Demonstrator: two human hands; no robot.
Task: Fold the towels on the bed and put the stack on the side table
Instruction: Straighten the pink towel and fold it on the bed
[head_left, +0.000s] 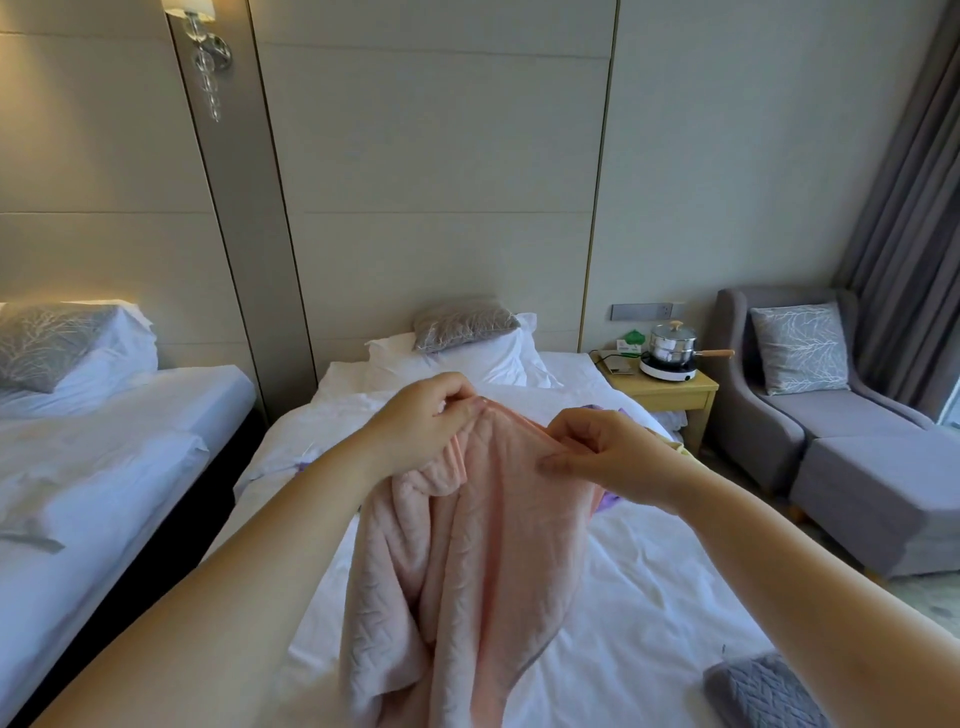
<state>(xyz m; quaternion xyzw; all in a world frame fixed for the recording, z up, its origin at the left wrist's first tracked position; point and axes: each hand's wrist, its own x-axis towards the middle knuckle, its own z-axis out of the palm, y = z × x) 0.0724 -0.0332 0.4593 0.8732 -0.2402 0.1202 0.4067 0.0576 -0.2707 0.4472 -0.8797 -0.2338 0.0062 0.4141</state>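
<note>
A pink towel (467, 561) hangs in front of me over the white bed (639, 597). My left hand (421, 421) pinches its top edge on the left, and my right hand (608, 452) pinches the same edge on the right. The towel's lower part droops in loose folds down to the sheet. A grey folded towel (763, 693) lies at the bed's near right corner. Bits of a purple towel (608, 501) and a yellow towel (678, 447) peek out behind my right hand. The wooden side table (670, 389) stands right of the bed's head.
On the side table sit a pot on a small cooker (670, 351) and a few small items. A grey armchair (831, 405) with a cushion is at the right, by curtains. A second bed (104, 441) lies to the left. Pillows (467, 343) rest at the headboard.
</note>
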